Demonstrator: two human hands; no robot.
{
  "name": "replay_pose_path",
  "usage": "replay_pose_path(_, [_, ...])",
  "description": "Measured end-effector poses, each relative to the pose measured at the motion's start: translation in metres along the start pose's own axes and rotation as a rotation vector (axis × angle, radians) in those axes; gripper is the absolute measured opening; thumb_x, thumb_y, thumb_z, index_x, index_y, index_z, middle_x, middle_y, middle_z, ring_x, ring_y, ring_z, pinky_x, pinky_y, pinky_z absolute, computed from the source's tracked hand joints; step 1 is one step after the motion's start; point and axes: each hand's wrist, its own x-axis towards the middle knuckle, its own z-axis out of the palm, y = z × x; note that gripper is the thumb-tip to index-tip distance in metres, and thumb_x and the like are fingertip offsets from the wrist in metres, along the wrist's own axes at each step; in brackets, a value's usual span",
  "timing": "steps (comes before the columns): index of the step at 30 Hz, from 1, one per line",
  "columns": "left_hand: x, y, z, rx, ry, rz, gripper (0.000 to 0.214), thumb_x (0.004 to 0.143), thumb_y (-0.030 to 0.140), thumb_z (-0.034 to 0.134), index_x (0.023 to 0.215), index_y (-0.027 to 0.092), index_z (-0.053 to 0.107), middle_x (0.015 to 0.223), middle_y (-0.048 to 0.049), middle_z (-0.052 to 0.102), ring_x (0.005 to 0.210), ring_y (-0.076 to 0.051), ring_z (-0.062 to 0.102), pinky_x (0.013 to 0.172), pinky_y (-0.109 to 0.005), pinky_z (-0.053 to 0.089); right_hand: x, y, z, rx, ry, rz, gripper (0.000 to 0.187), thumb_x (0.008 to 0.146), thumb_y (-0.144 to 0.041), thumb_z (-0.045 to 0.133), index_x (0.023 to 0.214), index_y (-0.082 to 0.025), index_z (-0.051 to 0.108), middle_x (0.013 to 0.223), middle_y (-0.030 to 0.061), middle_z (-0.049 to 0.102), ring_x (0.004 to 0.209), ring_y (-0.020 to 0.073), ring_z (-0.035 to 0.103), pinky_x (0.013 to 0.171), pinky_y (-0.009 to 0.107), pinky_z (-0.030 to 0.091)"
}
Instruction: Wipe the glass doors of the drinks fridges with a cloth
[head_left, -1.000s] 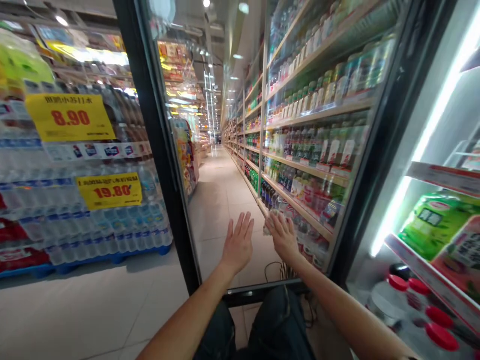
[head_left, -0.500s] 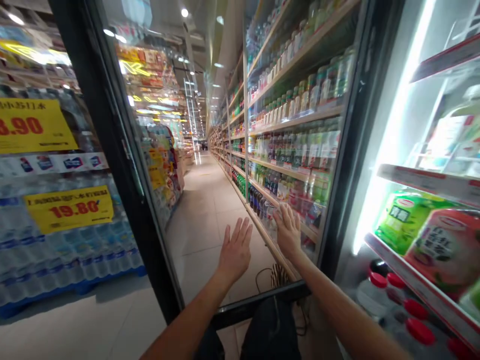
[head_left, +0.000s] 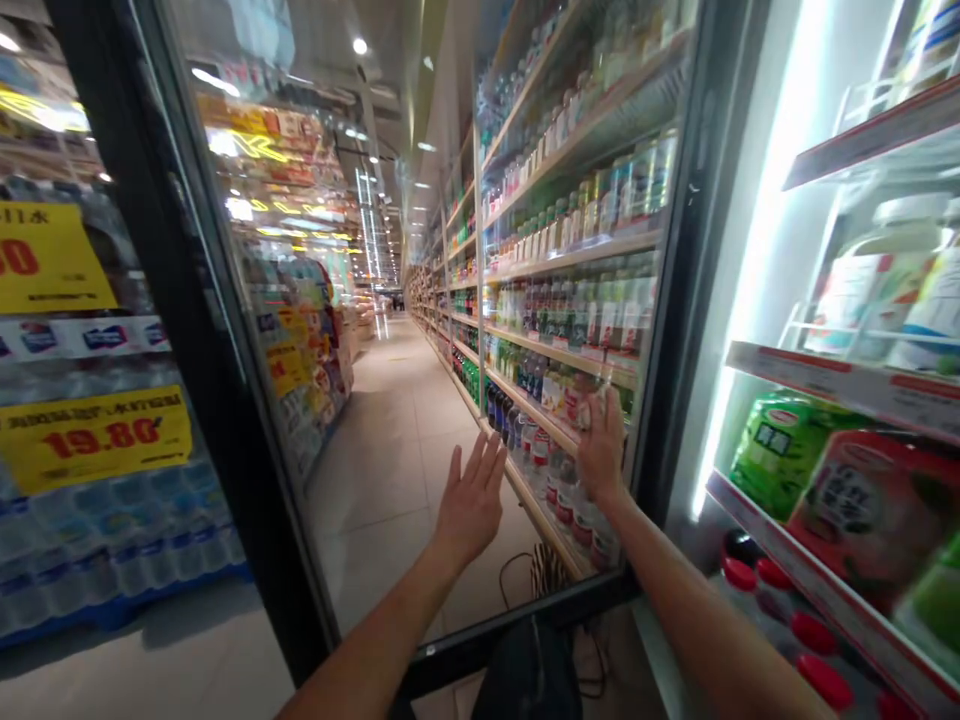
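A glass fridge door [head_left: 390, 420] with a black frame [head_left: 187, 350] stands swung open in front of me. My left hand [head_left: 472, 500] is open, its fingers spread and pointing up, against or just off the glass low in the pane. My right hand [head_left: 600, 445] is pressed to the glass near the hinge side, fingers together and pointing up. A small pale wad, perhaps a cloth [head_left: 589, 412], shows under its fingertips. Through the glass I see a long aisle and shelves of drink bottles [head_left: 570, 330].
The lit fridge interior [head_left: 757, 300] is at my right, with green and red packs [head_left: 780, 440] on a shelf and red-capped bottles [head_left: 810, 640] below. Stacked water bottles [head_left: 112, 540] with a yellow price sign [head_left: 97, 435] stand left of the door. A dark cable [head_left: 525, 575] lies on the floor.
My right hand has slid up and to the right on the glass, toward the hinge side. My left hand has stayed at about the same place. My view has turned a little to the right.
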Motion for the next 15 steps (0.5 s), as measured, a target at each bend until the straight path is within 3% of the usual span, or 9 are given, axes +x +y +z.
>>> replay_pose_path(6, [0.014, -0.006, -0.006, 0.008, 0.021, 0.018, 0.052, 0.081, 0.018, 0.043, 0.133, 0.012, 0.042, 0.145, -0.0096, 0.033, 0.138, -0.024, 0.02, 0.113, -0.045, 0.012, -0.014, 0.031, -0.007, -0.004, -0.082, 0.116, 0.055, 0.081, -0.007, 0.034, 0.135, -0.018, 0.038, 0.146, 0.0115, 0.029, 0.136, 0.0238, 0.025, 0.106, 0.05, 0.034])
replay_pose_path(11, [0.018, -0.012, -0.011, 0.008, 0.034, 0.003, 0.052, 0.081, 0.018, 0.043, 0.133, 0.013, 0.041, 0.145, -0.009, 0.033, 0.138, -0.022, 0.019, 0.113, -0.043, 0.011, 0.045, 0.049, -0.001, 0.016, 0.092, 0.325, 0.054, 0.081, -0.01, 0.031, 0.133, -0.011, 0.04, 0.143, 0.0159, 0.032, 0.135, 0.0252, 0.026, 0.108, 0.051, 0.03])
replay_pose_path(15, [0.021, -0.022, -0.019, 0.007, 0.06, -0.028, 0.054, 0.08, 0.017, 0.044, 0.134, 0.014, 0.04, 0.144, -0.0085, 0.036, 0.137, -0.021, 0.021, 0.114, -0.042, 0.01, 0.059, 0.031, 0.001, 0.065, 0.065, 0.266, 0.055, 0.079, -0.009, 0.03, 0.133, -0.011, 0.04, 0.144, 0.0157, 0.032, 0.136, 0.0241, 0.023, 0.109, 0.05, 0.027])
